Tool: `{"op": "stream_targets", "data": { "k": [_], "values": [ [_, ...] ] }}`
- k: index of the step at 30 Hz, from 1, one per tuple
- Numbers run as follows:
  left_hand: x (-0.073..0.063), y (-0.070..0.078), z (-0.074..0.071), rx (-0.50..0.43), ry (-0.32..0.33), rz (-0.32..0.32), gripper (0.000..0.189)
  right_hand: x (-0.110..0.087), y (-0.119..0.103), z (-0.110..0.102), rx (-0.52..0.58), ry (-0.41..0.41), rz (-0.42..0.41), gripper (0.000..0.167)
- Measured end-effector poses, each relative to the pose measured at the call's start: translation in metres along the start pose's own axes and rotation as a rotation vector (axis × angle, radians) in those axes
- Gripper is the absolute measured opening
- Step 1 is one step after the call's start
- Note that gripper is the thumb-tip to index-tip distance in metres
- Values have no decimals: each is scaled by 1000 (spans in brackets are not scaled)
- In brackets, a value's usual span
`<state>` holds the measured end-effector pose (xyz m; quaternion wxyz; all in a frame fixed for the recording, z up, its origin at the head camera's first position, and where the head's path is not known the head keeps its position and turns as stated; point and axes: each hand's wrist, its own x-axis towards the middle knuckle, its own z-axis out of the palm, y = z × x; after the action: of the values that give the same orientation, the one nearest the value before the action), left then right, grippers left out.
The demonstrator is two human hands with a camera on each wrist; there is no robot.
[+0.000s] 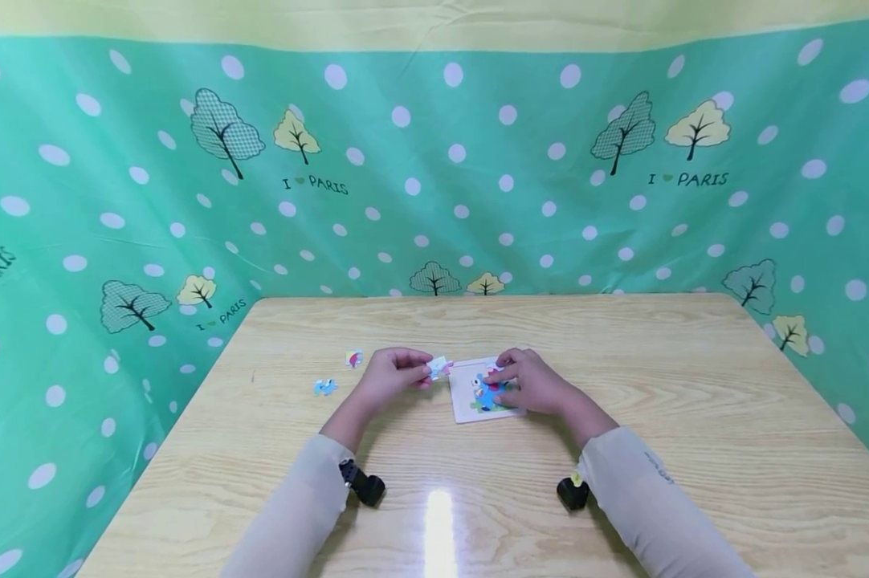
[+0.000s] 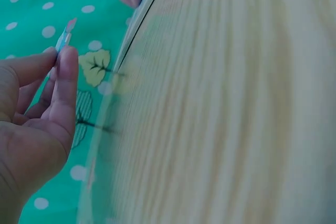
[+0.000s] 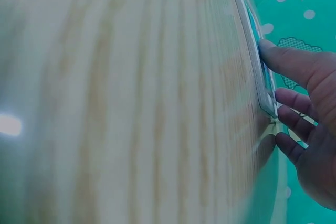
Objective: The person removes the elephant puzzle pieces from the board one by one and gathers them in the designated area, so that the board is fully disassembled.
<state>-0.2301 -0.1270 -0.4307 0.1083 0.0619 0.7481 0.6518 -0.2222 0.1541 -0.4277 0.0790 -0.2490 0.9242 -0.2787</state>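
Observation:
In the head view, my left hand (image 1: 397,373) pinches a jigsaw puzzle piece (image 1: 438,367) between thumb and fingers, just left of the puzzle board (image 1: 465,411). The same piece (image 2: 64,38) appears nearly edge-on in the left wrist view, raised off the table. My right hand (image 1: 538,384) rests on the right side of the light-framed board, its thumb and fingertips touching the pieces there. Those pieces form part of a blue cartoon figure (image 1: 485,395); the hand hides some of it. In the right wrist view, the thumb lies on the board's face (image 3: 266,77), with other fingers by its edge.
Two loose puzzle pieces lie left of my left hand: a blue one (image 1: 325,387) and one with red and yellow (image 1: 353,358). The wooden table (image 1: 658,361) meets a green dotted curtain (image 1: 478,177) behind and at the sides.

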Motion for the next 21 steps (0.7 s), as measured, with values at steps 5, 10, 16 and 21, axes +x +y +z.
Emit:
{"op": "stream_targets", "data": {
  "k": [5, 10, 16, 21],
  "values": [
    [-12, 1, -19, -3, -1, 4, 27, 0, 3, 1, 11, 2, -7, 36],
    [-22, 2, -38, -5, 23, 8, 30, -1, 5, 2, 11, 4, -4, 37],
    [-29, -3, -62, 76, 53, 17, 33, -1, 5, 3, 38, 5, 11, 36],
    [-35, -6, -80, 102, 64, -6, 34, -2, 2, 3, 42, 7, 12, 36]
  ]
}}
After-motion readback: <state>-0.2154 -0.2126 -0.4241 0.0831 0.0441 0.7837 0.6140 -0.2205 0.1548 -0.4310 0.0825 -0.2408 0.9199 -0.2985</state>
